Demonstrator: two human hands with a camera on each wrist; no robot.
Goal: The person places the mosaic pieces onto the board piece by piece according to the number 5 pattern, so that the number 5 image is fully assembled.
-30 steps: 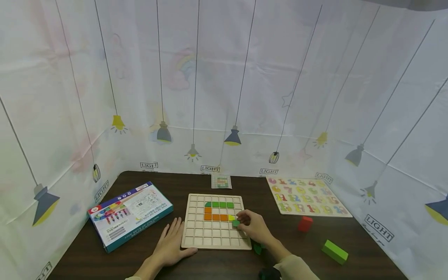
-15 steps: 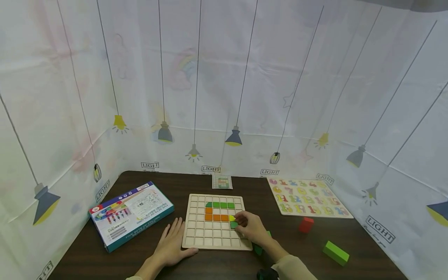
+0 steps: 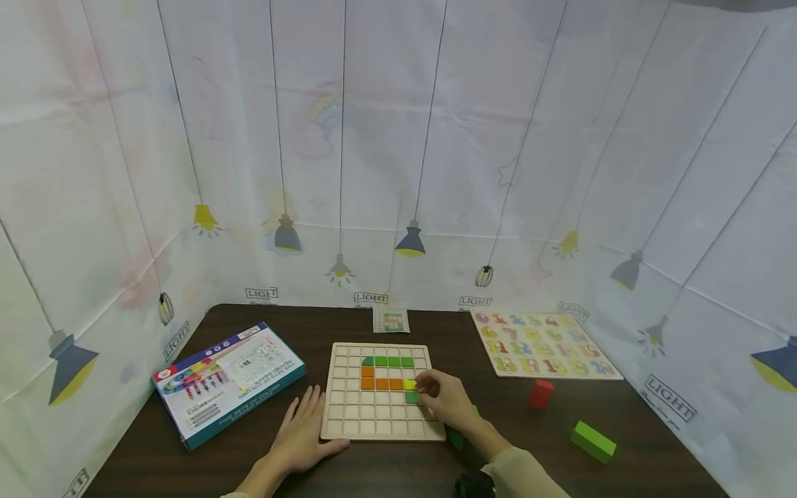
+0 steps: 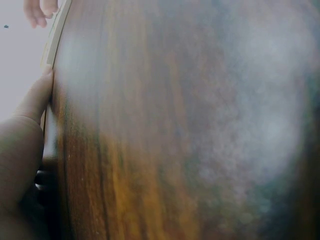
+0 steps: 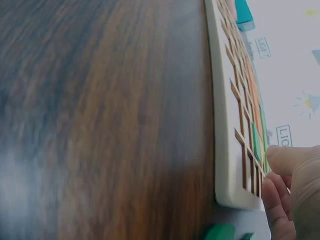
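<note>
A wooden grid board (image 3: 355,430) lies flat on the dark table. In its cells sit green tiles (image 3: 394,362) along an upper row, orange tiles (image 3: 382,384) in an L shape, and a yellow tile (image 3: 409,384). Just below the yellow one is a darker green tile (image 3: 411,397), at which the curled thumb and fingers of my right hand (image 3: 450,401) pinch; the fingertips partly hide its right side. My left hand (image 3: 300,430) rests with fingers spread on the table, against the board's left edge, its thumb (image 4: 37,97) at the near corner.
Green pieces (image 3: 457,438) lie under my right forearm. A red block (image 3: 541,393) and a light green block (image 3: 593,441) are further right. A number puzzle board (image 3: 548,346), a small pattern card (image 3: 391,321) and a flat box (image 3: 230,384) surround the board.
My right hand has shifted slightly left and brought the darker green tile from the cell's edge into the cell below the yellow tile. My left hand stays put.
</note>
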